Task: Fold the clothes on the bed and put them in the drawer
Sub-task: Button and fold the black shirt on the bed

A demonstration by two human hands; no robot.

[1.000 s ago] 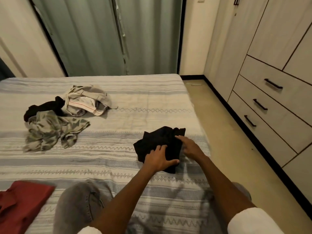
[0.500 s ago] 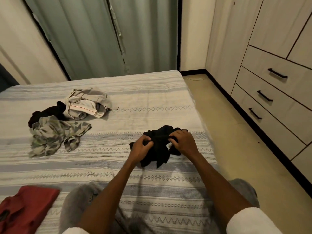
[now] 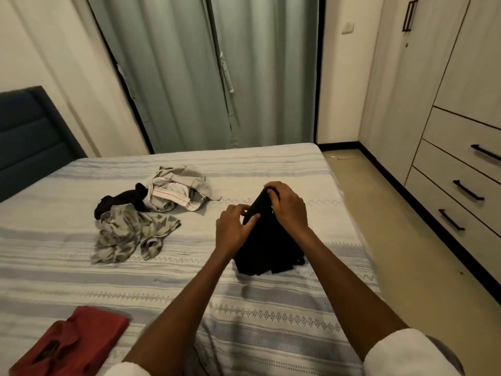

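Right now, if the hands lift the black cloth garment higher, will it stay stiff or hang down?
The black cloth garment is probably floppy: it drapes from both hands with its lower end crumpled on the striped bed. It seems light, since fingers alone pinch it.

Pale green curtains (image 3: 206, 77) fill the top centre of my view, hanging to the floor between cream walls (image 3: 54, 50). At the left edge stands a dark blue padded headboard (image 3: 29, 137). A tall pale wood wardrobe (image 3: 406, 90) takes up the right side, and a light switch (image 3: 347, 27) sits on the wall beside it. The beige floor (image 3: 406, 240) runs down the lower right under warm, dim light.
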